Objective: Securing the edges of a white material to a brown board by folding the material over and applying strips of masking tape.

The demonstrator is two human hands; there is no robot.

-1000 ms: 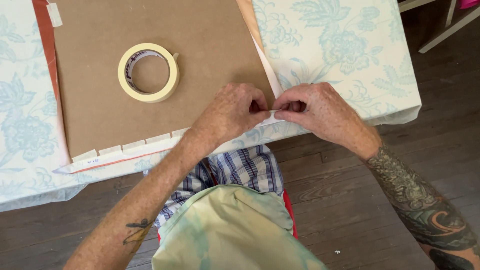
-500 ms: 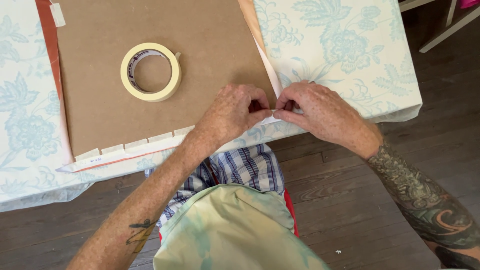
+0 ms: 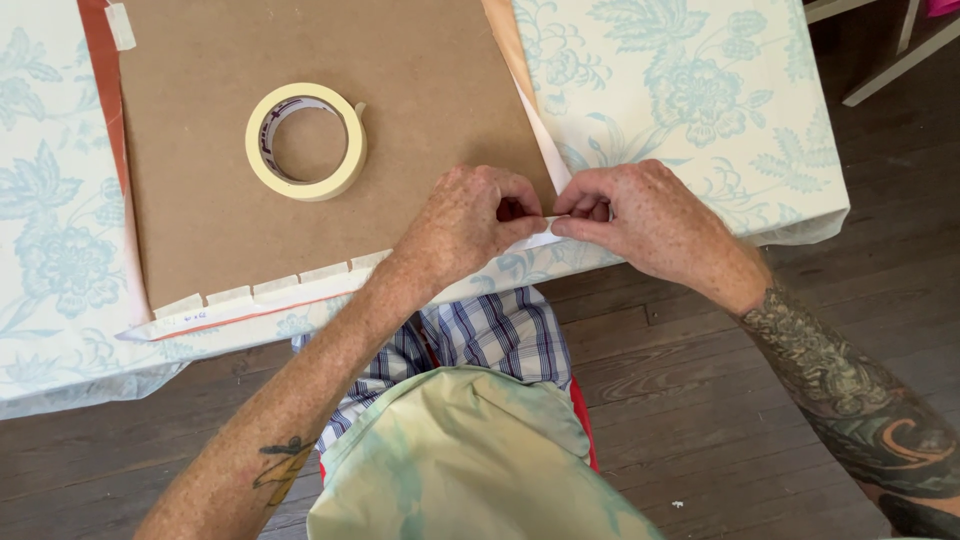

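Note:
A brown board lies flat on a table covered with a pale blue floral cloth. A roll of cream masking tape rests on the board. Several short tape pieces hold a folded paper edge along the board's near side. At the board's near right corner, my left hand and my right hand meet, both pinching a folded white paper corner between thumbs and fingers.
An orange-red strip shows along the board's left side, with a tape piece at its top. Dark wooden floorboards lie below the table's near edge. Pale furniture legs stand at the upper right.
Both hands stay at the board's near right corner; the fingers shift slightly as they press the paper fold. The tape roll and board have not moved.

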